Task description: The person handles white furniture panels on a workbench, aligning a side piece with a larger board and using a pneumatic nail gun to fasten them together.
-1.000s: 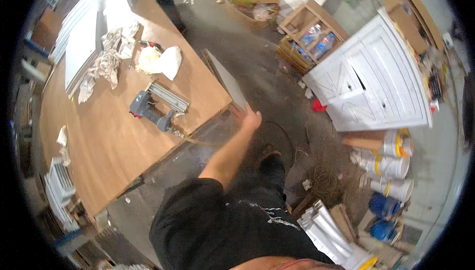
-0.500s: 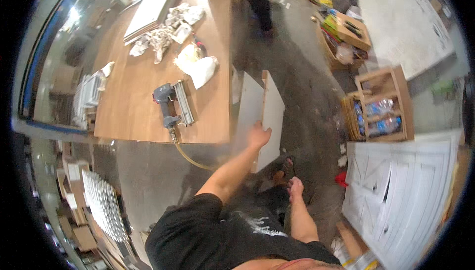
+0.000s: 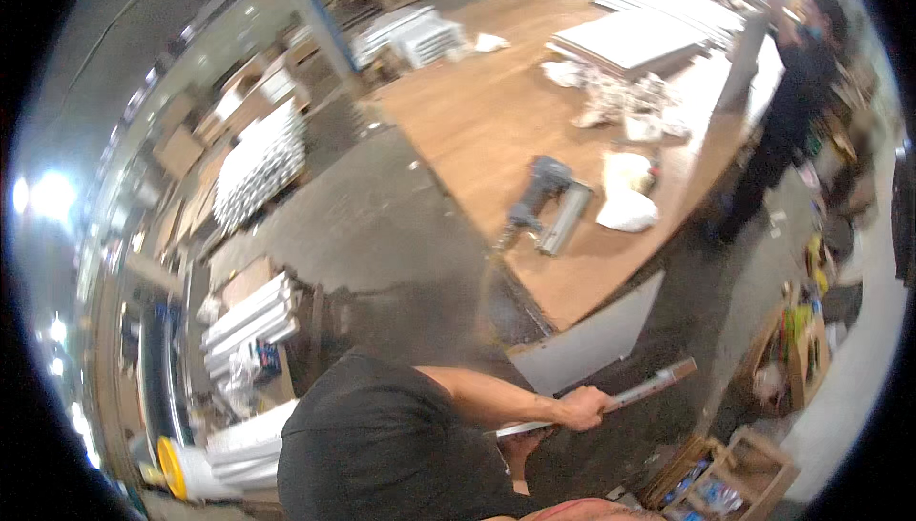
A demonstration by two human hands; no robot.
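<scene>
My left hand (image 3: 583, 407) is closed over the upper edge of a narrow white panel (image 3: 654, 385), which I see nearly edge-on. My right hand (image 3: 523, 443) is at the panel's near end, just below its edge; its fingers are mostly hidden. Beyond it, a second white panel (image 3: 592, 340) leans beside the table's corner. On the wooden table (image 3: 458, 120) lies a grey nail gun (image 3: 544, 198) with its hose running off the near edge. White cloth or plastic bundles (image 3: 628, 195) lie beside the nail gun.
White boards (image 3: 630, 39) are stacked on the table's far side. A person in dark clothes (image 3: 797, 111) stands at its far right. A wooden crate with bottles (image 3: 754, 464) and a cardboard box (image 3: 811, 354) are on the right. White bundled lengths (image 3: 250, 321) lie at left.
My view has swung left, so the table now appears further right. The gripped panel has turned edge-on. My right hand, apart from the panel before, is now at its near end.
</scene>
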